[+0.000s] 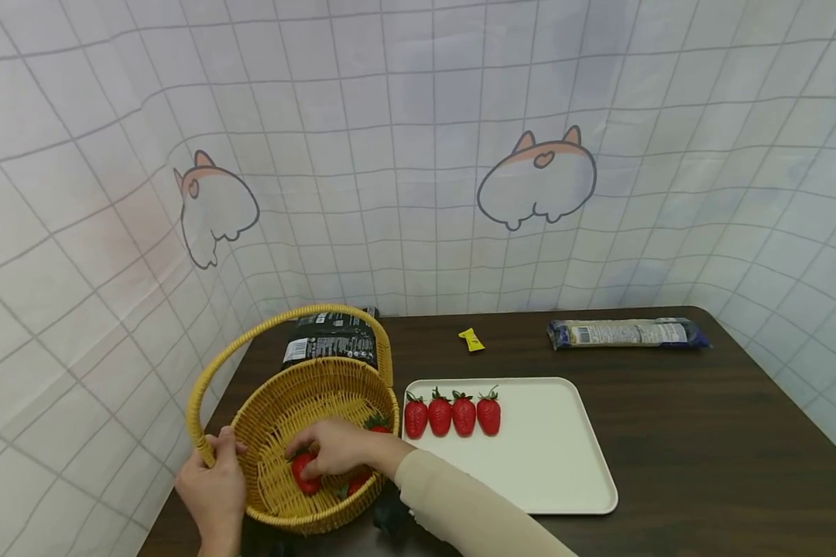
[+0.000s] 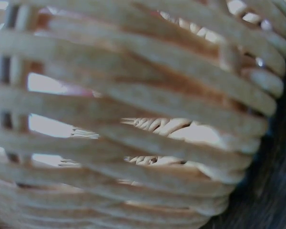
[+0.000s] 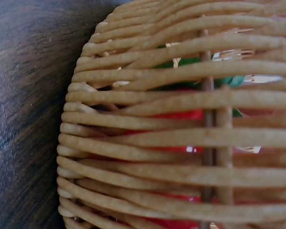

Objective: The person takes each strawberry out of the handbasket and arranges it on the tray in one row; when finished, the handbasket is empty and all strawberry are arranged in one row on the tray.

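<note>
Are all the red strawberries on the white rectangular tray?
No, the head view shows the right hand holding one red strawberry inside the round yellow wicker basket, not on the tray.

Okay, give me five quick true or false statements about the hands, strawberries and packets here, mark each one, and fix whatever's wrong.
1. Four strawberries lie in a row on the white tray. True.
2. The left hand holds the basket near the foot of its handle. True.
3. The right hand is over the tray. False: it holds a strawberry inside the basket.
4. The small yellow packet is on the tray. False: it lies beyond it, on the table.
5. A black packet lies behind the basket. True.
</note>
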### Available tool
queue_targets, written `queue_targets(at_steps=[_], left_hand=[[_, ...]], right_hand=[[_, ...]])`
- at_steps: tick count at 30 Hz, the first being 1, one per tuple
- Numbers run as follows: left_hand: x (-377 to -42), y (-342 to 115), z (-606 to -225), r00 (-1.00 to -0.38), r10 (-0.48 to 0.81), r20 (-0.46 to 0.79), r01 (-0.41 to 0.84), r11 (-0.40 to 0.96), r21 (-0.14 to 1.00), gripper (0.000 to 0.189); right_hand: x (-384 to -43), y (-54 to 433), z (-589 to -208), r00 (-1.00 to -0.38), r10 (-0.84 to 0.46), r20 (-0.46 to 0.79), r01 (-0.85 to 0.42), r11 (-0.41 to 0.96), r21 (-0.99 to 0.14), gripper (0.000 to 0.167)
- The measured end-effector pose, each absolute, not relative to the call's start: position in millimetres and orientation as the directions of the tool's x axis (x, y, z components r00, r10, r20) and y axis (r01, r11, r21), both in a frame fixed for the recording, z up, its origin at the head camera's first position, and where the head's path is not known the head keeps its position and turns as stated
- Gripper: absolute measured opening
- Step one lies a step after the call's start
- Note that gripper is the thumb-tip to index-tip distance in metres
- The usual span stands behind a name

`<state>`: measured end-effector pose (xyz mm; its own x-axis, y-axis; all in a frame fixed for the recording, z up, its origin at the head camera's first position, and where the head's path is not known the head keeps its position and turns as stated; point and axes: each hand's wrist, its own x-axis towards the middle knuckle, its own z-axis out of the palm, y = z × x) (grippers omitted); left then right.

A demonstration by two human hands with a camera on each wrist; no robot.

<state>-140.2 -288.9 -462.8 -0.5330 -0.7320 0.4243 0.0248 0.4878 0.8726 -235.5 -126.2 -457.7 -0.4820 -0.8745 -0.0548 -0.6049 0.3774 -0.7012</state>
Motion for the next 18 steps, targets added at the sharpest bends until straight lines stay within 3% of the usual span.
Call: queue_targets(at_steps=[5,13,18], left_hand=[[-141.0,-289.9,-464.9,-0.536,-0.727,0.43,0.03,0.493,0.87,0.041],[-141.2,-289.0,-463.6,-0.538,-0.728,0.424,0.009,0.498,0.867,0.042],[-140.5,-289.2,-463.1,-0.534,-0.733,0.42,0.002,0.496,0.868,0.042]], right_hand=[[-235.3,-125.6,-457.7,-0.432,-0.9,-0.052,-0.628,0.342,-0.699,0.031],[-233.0,-122.9,-454.2,-0.29,-0.95,-0.113,-0.58,0.268,-0.769,0.029],[-231.9,-122.8,-453.7,-0.264,-0.957,-0.121,-0.557,0.254,-0.79,0.028]])
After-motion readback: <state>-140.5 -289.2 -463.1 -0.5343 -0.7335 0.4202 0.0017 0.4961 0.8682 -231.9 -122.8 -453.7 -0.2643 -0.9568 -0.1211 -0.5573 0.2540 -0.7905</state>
